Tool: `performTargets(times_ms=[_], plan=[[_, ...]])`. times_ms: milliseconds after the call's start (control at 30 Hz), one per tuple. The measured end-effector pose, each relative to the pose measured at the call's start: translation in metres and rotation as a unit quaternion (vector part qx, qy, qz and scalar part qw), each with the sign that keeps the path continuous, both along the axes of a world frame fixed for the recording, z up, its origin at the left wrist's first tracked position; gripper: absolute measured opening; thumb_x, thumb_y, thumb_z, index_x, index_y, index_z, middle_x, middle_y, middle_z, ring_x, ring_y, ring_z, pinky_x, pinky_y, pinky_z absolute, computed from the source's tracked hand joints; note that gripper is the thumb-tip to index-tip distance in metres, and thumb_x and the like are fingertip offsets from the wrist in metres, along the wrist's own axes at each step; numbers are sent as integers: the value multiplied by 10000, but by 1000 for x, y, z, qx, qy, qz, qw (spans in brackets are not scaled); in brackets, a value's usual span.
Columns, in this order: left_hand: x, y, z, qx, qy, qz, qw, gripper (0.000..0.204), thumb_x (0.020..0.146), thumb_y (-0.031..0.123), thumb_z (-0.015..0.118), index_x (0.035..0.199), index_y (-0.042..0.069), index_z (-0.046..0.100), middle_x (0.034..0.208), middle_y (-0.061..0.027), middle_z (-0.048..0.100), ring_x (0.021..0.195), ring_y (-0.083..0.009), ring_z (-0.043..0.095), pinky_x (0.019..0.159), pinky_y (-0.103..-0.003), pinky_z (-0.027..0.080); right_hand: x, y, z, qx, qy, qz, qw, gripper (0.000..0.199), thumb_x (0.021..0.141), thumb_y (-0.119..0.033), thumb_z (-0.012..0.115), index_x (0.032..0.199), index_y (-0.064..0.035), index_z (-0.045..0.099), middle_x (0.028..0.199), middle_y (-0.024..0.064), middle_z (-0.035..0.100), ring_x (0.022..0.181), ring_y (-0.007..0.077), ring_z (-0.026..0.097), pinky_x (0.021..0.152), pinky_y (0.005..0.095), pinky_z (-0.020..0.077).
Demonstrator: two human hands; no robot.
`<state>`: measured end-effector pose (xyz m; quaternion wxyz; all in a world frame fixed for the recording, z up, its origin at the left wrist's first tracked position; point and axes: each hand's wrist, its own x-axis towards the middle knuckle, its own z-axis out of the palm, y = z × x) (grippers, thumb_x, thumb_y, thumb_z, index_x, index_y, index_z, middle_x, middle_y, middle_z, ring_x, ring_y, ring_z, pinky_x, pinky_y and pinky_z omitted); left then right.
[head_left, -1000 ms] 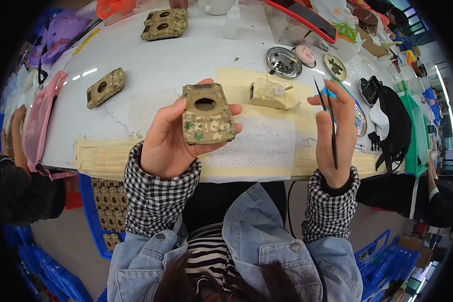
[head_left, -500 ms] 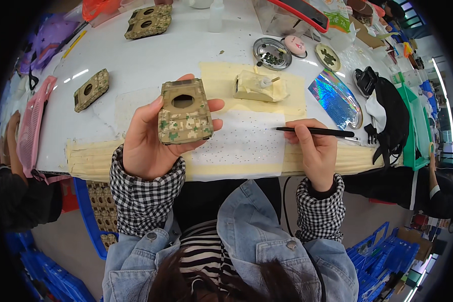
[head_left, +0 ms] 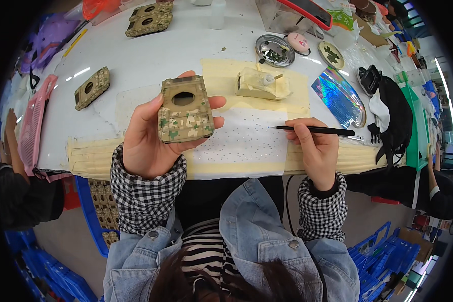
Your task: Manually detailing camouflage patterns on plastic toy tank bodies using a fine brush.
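My left hand [head_left: 148,133] is closed around a camouflage model tank hull [head_left: 186,117], thumb on one side and fingertips on the other. A round dark hole shows in the hull's top face. Over the right part of a white sheet [head_left: 246,151] dotted with tiny specks, my right hand [head_left: 314,146] pinches a slim black pointed tool [head_left: 327,131]. Its fine tip points left, apart from the hull; whether it is tweezers or a brush I cannot tell. Beyond the sheet sits a cream tank model [head_left: 254,90] on yellow tape.
Another camouflage hull [head_left: 92,88] lies at the left, with more [head_left: 148,21] at the far edge. A metal dish [head_left: 260,49] of small dark parts, a shiny holographic pouch [head_left: 337,98] and a black bag [head_left: 392,116] are on the right. A blue crate [head_left: 88,211] of hulls stands below the table.
The view has shifted very slightly. Both hands keep their grips and stay nearly in place; the hull tilts a little in my left hand.
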<state>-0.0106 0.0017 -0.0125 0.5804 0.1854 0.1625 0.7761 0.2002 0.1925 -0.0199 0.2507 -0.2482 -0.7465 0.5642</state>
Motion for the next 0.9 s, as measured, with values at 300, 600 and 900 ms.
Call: performTargets(times_ms=[300, 600, 900], plan=[[0, 0, 1, 1, -4, 2, 1000, 569, 969, 272, 235, 1446, 42, 25, 1372, -390, 219, 1168, -424, 484, 923, -396, 522, 0, 0, 1, 10, 2, 1, 1000, 171, 911, -107, 578, 939, 49, 644, 794, 64, 652, 702, 89, 574, 645, 205, 451], [0, -1, 0, 3, -4, 2, 1000, 567, 968, 269, 238, 1446, 47, 27, 1374, -388, 214, 1172, -428, 478, 921, -399, 524, 0, 0, 0, 11, 3, -2, 1000, 171, 909, -102, 578, 941, 52, 644, 796, 63, 650, 703, 90, 578, 648, 204, 460], [0, -1, 0, 6, -7, 2, 1000, 568, 968, 267, 253, 1445, 50, 35, 1371, -387, 222, 1168, -429, 482, 918, -402, 526, -1, -1, 0, 18, 3, -1, 1000, 174, 909, -107, 580, 935, 53, 644, 781, 60, 647, 696, 87, 568, 635, 204, 451]])
